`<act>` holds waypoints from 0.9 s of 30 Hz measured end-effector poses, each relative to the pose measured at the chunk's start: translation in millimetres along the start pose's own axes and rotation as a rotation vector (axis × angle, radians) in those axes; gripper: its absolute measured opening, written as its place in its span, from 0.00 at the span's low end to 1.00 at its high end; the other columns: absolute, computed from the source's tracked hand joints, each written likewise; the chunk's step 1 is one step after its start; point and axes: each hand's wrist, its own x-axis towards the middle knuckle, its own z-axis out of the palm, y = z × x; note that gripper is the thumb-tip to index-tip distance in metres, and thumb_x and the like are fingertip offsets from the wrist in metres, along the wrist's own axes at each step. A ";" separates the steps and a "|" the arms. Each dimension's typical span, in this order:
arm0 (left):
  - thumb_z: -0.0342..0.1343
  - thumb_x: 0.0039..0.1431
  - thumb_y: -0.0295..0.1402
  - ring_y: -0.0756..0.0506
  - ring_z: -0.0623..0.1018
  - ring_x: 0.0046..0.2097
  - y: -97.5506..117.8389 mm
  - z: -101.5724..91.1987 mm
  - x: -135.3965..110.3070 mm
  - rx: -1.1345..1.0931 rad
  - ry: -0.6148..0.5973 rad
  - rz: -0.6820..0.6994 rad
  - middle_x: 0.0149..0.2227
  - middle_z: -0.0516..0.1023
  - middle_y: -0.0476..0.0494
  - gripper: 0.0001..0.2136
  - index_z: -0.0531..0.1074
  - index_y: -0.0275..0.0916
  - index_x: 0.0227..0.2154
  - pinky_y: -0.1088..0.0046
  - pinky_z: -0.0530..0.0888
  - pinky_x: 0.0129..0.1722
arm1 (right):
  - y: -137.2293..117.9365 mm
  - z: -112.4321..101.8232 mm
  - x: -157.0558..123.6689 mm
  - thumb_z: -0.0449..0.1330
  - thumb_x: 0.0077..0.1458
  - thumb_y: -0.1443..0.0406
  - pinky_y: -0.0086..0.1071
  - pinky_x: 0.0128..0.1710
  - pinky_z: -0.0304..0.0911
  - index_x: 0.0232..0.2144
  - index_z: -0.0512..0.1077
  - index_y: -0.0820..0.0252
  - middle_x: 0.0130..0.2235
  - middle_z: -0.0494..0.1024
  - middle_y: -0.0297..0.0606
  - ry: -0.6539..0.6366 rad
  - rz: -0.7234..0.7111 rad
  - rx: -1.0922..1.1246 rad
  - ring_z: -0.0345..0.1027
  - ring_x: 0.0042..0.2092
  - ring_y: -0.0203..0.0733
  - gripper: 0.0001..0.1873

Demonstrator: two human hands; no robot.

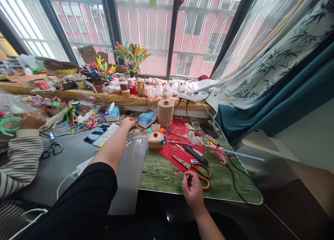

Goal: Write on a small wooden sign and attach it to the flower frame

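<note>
My left hand (pixel 128 123) reaches across to the far side of the desk, beside a blue tissue pack (pixel 146 119). Its fingers look closed together, and whatever they grip is too small to make out. At the mat's front edge, my right hand (pixel 193 190) is curled with thumb and fingertips pinched; anything between them is hidden. Just past it lie orange-handled scissors (pixel 202 170), blades pointing left. Between my hands stands a small light-brown box (pixel 156 141) with colourful flowers on top. Behind that is a large twine spool (pixel 165 113). Thin wooden sticks (pixel 139 132) lie near my left hand.
A pink glue gun (pixel 217 152) with a cord rests on the green mat (pixel 161 179), near red paper (pixel 167 155) and a dark-green cutter (pixel 195 154). At left, another person's hand (pixel 32 120) is near a green ring, with black scissors (pixel 53 149) and a phone (pixel 96 133) nearby.
</note>
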 end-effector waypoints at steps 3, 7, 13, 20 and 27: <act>0.59 0.68 0.40 0.41 0.78 0.53 5.6 -7.3 5.2 -0.074 0.045 0.041 0.57 0.75 0.39 0.18 0.72 0.39 0.56 0.56 0.79 0.52 | -0.8 0.5 0.3 0.57 0.67 0.62 0.34 0.36 0.68 0.46 0.70 0.57 0.34 0.74 0.35 -0.013 -0.040 -0.053 0.70 0.33 0.40 0.07; 0.47 0.74 0.36 0.41 0.77 0.52 16.6 -29.4 18.4 -0.161 0.253 0.142 0.53 0.76 0.33 0.16 0.71 0.27 0.52 0.54 0.76 0.52 | -7.0 0.3 2.1 0.57 0.66 0.63 0.34 0.34 0.67 0.45 0.71 0.56 0.32 0.74 0.34 -0.042 -0.049 -0.051 0.70 0.31 0.40 0.07; 0.50 0.72 0.35 0.45 0.73 0.61 15.6 -71.1 -5.4 -0.247 0.554 0.561 0.57 0.76 0.38 0.09 0.69 0.33 0.46 0.57 0.66 0.63 | -6.5 -0.5 2.5 0.56 0.68 0.64 0.35 0.37 0.69 0.49 0.71 0.56 0.37 0.76 0.38 -0.049 -0.019 -0.017 0.72 0.34 0.42 0.09; 0.61 0.64 0.27 0.46 0.78 0.58 -19.6 -52.0 -160.9 -0.037 0.306 1.530 0.51 0.85 0.53 0.06 0.76 0.46 0.39 0.61 0.70 0.61 | -4.7 -0.2 3.6 0.54 0.70 0.63 0.44 0.53 0.68 0.58 0.70 0.53 0.50 0.76 0.45 0.004 -0.047 -0.032 0.73 0.50 0.49 0.16; 0.59 0.66 0.28 0.47 0.79 0.56 -23.9 27.4 -285.2 -0.280 -0.088 1.617 0.52 0.84 0.48 0.03 0.76 0.41 0.37 0.65 0.69 0.61 | -13.1 4.6 10.7 0.55 0.71 0.59 0.36 0.40 0.68 0.62 0.61 0.55 0.38 0.71 0.37 0.110 0.089 0.170 0.67 0.36 0.41 0.20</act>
